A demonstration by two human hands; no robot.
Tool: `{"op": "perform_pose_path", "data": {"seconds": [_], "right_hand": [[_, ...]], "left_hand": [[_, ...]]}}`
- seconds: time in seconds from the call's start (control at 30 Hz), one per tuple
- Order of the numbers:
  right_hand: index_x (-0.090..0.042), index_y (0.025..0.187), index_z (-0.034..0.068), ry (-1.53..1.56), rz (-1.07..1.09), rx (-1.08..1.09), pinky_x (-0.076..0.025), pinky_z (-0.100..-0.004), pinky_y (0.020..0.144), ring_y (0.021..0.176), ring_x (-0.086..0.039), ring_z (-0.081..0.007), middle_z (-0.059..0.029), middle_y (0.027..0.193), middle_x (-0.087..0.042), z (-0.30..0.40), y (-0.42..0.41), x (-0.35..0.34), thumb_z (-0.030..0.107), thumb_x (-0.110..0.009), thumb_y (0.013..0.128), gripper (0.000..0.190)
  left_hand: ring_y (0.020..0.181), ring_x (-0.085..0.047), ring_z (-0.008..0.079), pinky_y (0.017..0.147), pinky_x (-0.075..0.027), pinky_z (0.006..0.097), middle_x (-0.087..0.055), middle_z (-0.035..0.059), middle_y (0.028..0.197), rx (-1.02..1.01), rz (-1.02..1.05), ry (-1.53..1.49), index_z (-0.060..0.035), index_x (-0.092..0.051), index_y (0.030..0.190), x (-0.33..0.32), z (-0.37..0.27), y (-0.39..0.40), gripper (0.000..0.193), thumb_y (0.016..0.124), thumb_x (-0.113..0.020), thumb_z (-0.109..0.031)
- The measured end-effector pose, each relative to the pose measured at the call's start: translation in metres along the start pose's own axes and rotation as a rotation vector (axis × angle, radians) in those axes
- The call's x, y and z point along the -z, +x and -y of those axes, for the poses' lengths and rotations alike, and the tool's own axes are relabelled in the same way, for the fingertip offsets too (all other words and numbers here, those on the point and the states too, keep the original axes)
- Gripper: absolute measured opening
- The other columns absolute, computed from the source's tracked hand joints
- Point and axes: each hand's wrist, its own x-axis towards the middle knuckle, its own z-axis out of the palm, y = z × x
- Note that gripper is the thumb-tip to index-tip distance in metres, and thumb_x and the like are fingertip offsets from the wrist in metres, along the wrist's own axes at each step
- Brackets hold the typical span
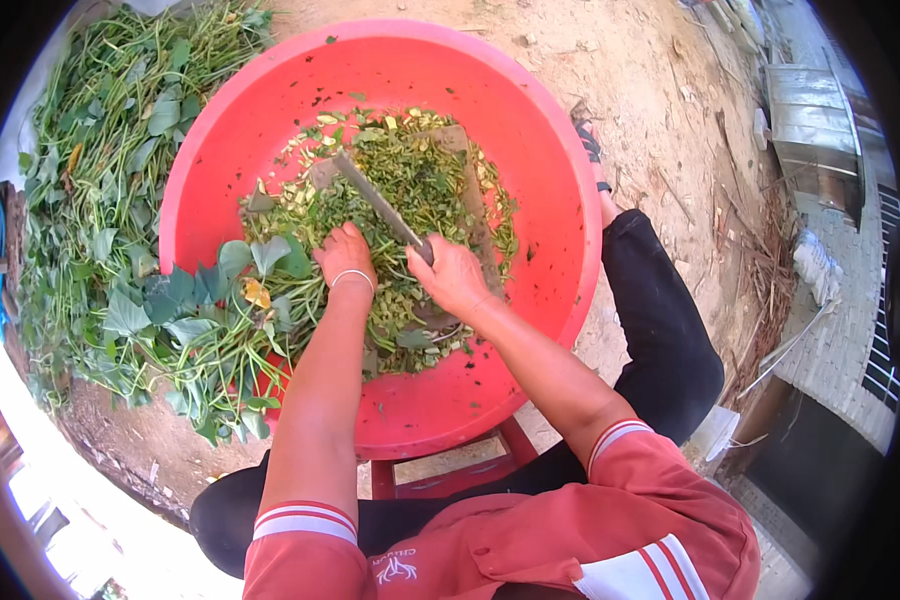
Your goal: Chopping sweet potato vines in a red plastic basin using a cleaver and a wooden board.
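My left hand (347, 259), with a thin bangle at its wrist, is closed around a bunch of leafy green vines (285, 300) over a large red plastic basin (562, 247). Just to its right, my right hand (450, 277) grips the dark handle of a long knife (382, 206), whose blade slants up and left over the greens. Chopped stems and leaves (427, 176) cover much of a board (476, 217) lying in the basin. Loose bits stick to the basin's inner wall. The tips of my left fingers are partly hidden in the greens.
A big heap of uncut leafy vines (105, 187) lies left of the basin. A red stool (450, 480) stands at the basin's near side. My sandalled foot (596, 161) is beside the right rim. Dry sticks (765, 277) and a metal sheet (810, 105) lie farther right on bare soil.
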Motion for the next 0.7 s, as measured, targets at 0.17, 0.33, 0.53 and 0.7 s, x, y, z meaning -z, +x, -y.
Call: {"op": "perform_pose_path", "data": {"seconds": [0.17, 0.33, 0.53, 0.7], "right_hand": [[-0.054, 0.084, 0.0, 0.384, -0.236, 0.139, -0.047, -0.0504, 0.066, 0.071, -0.061, -0.0411, -0.0228, 0.071, -0.061, 0.02, -0.019, 0.015, 0.04, -0.052, 0.09, 0.041], [-0.054, 0.082, 0.0, -0.048, -0.025, -0.087, -0.047, -0.0503, 0.067, 0.071, -0.06, -0.0432, -0.0234, 0.07, -0.061, -0.022, -0.016, -0.026, 0.039, -0.052, 0.089, 0.04], [-0.055, 0.078, 0.0, 0.439, -0.266, 0.129, -0.044, -0.0495, 0.059, 0.064, -0.059, -0.0426, -0.0217, 0.065, -0.059, 0.032, -0.025, -0.006, 0.037, -0.056, 0.088, 0.038], [-0.057, 0.079, -0.001, -0.028, -0.103, -0.152, -0.046, -0.0483, 0.062, 0.066, -0.06, -0.0423, -0.0231, 0.069, -0.061, -0.019, -0.008, -0.041, 0.038, -0.056, 0.087, 0.04]], "left_hand": [[0.101, -0.06, 0.0233, 0.087, -0.043, 0.0404, -0.057, 0.0096, 0.108, 0.114, -0.007, -0.024, -0.0073, -0.044, 0.113, 0.004, -0.002, 0.006, 0.052, 0.073, -0.074, -0.023], [0.1, -0.06, 0.0229, 0.087, -0.043, 0.0405, -0.056, 0.0105, 0.109, 0.157, 0.055, -0.039, -0.0052, -0.044, 0.114, 0.002, -0.013, 0.005, 0.057, 0.072, -0.075, -0.027], [0.096, -0.062, 0.0222, 0.084, -0.044, 0.041, -0.057, 0.0087, 0.104, 0.158, -0.004, -0.044, -0.0063, -0.045, 0.111, 0.004, -0.007, 0.003, 0.054, 0.072, -0.075, -0.029], [0.098, -0.061, 0.0242, 0.084, -0.046, 0.0418, -0.057, 0.0105, 0.107, 0.106, 0.022, -0.077, -0.0062, -0.045, 0.112, -0.004, -0.016, 0.012, 0.053, 0.073, -0.074, -0.027]]}}
